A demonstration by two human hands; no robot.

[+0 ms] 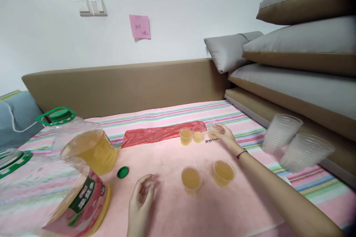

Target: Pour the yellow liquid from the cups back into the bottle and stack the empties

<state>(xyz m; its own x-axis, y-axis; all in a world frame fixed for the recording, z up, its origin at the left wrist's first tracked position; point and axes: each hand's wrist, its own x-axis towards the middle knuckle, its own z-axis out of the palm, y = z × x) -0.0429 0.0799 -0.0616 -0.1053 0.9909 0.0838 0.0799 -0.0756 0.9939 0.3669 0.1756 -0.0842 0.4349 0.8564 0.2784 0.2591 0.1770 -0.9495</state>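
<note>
At the far side of the pink cloth, my right hand (224,134) closes its fingers on the rim of a clear plastic cup (213,132) holding pale yellow drink. Two similar cups stand just left of it, a middle cup (198,134) and a left cup (185,137). Nearer to me are two more filled cups, one on the left (191,180) and one on the right (223,173). My left hand (142,197) hovers by the near part of the cloth, fingers loosely curled, thumb apart, nothing in it. A green cap (122,172) lies beyond it.
On the left are an uncapped jug (83,200) of yellow drink and a green-capped jug (91,148). Two stacks of clear cups (282,133) (306,152) lean at the right, beside piled cushions (300,81). A red plastic bag (155,134) lies along the back.
</note>
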